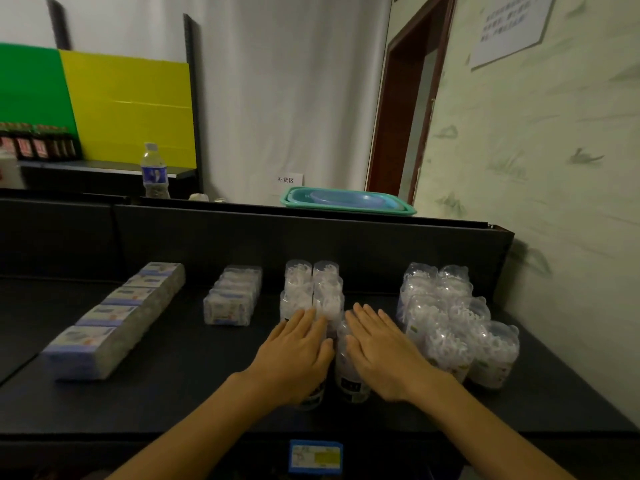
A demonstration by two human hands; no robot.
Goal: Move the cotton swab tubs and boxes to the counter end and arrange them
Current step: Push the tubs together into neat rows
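While both flat, spread hands, left hand (298, 355) and right hand (377, 351), flank the middle tubs (348, 372), even inward pressure is advised to prevent toppling.

Black counter (194, 368); clr tubs (450, 327).

On the counter (180, 382), both flat hands rest on the middle tubs (313, 292). Left of the left grip (298, 355) sit small boxes (233, 296), then a box row (117, 317). Right of the right grip (377, 351) stands a tub cluster (453, 320).
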